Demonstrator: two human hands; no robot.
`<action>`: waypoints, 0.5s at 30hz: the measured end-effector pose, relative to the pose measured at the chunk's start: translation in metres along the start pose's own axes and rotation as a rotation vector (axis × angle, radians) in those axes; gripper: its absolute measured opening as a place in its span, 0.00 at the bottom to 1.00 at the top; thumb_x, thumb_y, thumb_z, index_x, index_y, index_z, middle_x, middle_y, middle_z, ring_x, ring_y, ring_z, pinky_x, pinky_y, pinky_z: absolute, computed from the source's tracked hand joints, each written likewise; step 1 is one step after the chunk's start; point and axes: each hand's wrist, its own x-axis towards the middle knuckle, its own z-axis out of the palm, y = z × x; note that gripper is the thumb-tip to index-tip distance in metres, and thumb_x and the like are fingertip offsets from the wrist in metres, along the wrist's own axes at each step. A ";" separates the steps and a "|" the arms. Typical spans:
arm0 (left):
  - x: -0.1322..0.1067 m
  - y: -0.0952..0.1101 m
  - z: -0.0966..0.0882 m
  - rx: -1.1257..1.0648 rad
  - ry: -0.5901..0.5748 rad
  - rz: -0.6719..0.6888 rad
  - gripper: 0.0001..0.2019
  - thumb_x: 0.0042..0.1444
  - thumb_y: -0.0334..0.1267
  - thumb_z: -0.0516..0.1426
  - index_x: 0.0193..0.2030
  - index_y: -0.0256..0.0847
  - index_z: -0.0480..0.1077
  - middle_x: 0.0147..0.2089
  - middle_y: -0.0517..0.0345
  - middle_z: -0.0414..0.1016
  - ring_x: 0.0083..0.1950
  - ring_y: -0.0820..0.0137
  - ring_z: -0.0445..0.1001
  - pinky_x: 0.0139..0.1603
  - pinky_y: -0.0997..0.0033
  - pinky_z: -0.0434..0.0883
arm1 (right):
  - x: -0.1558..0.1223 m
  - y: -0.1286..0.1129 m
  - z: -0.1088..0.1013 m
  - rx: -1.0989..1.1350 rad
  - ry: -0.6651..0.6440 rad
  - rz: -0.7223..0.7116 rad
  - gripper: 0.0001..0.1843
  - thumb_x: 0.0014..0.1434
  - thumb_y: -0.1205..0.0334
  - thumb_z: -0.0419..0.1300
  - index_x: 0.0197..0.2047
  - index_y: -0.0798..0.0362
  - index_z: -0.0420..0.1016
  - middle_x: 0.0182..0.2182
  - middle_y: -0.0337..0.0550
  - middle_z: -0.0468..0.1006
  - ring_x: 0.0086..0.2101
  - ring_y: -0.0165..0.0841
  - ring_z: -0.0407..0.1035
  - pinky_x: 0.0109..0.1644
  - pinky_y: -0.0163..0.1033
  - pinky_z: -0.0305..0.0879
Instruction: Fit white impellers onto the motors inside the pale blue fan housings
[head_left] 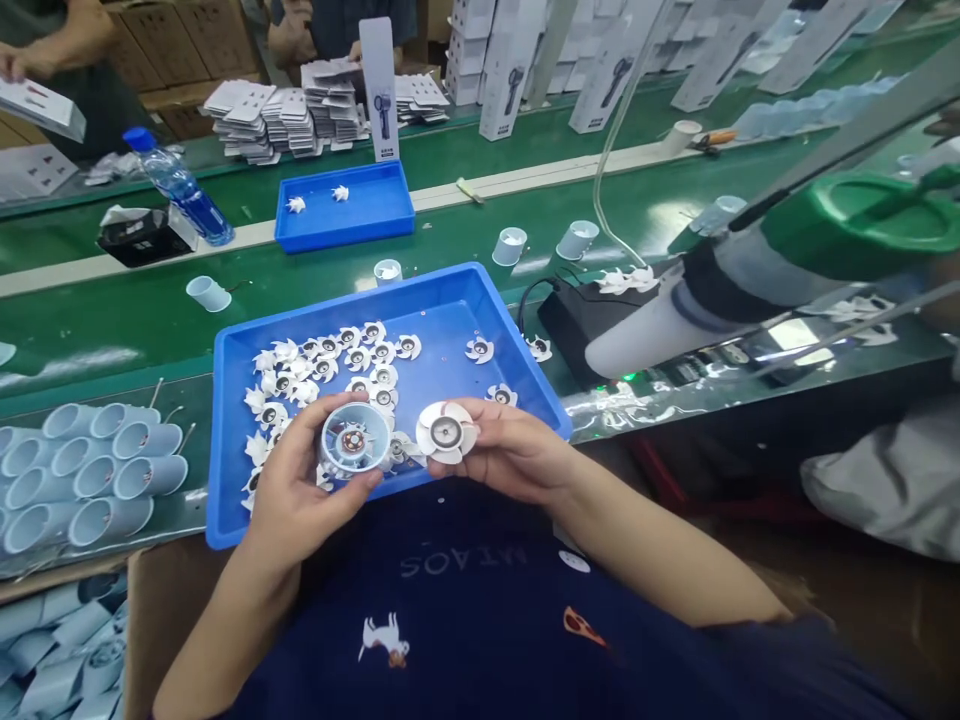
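- Holding a round pale-blue fan housing (352, 438) in the left hand (304, 490), fingers (360, 482) curled narrowly around its rim, just above the tray.
- The right hand (510, 450) pinches one white fan rotor (446, 432) in a narrow grip, just beside the housing.
- A blue plastic tray (480, 290) lies under both hands, on a green conveyor belt (127, 330). It holds roughly thirty white rotors, too heaped to count exactly, mostly bunched at its left; two sit apart toward the right, and one more lies just outside the rim.
- A second blue tray (345, 230) farther up the belt holds two white rotors.
- About a dozen pale-blue tubes (90, 470) lie stacked at the left; four short pale cups (510, 245) are spaced along the belt.
- In the way at right: a white cylinder with a green top (862, 225), above a black box (592, 320).
- Farther off: one water bottle (180, 200), stacks of white cards (262, 120), and a co-worker's hand (11, 62) on a white box (45, 108).
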 end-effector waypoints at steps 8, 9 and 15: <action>0.001 0.014 0.006 0.472 -0.094 0.177 0.28 0.57 0.40 0.65 0.64 0.51 0.66 0.60 0.53 0.76 0.62 0.58 0.73 0.62 0.55 0.73 | 0.003 0.003 -0.004 -0.020 -0.012 -0.039 0.21 0.51 0.56 0.75 0.44 0.55 0.74 0.32 0.37 0.77 0.30 0.25 0.72 0.39 0.31 0.71; 0.001 0.017 0.007 0.501 -0.107 0.190 0.27 0.58 0.40 0.65 0.64 0.51 0.66 0.60 0.53 0.76 0.61 0.58 0.74 0.62 0.56 0.73 | 0.003 0.003 -0.004 -0.054 -0.005 -0.055 0.21 0.51 0.55 0.75 0.43 0.54 0.74 0.32 0.36 0.76 0.30 0.24 0.71 0.39 0.32 0.70; 0.006 0.021 0.020 0.564 -0.173 0.247 0.27 0.60 0.39 0.64 0.64 0.48 0.64 0.60 0.50 0.76 0.60 0.59 0.75 0.62 0.55 0.73 | -0.003 -0.005 0.006 -1.046 0.113 -0.514 0.11 0.58 0.60 0.68 0.44 0.51 0.78 0.40 0.43 0.71 0.38 0.31 0.69 0.45 0.41 0.70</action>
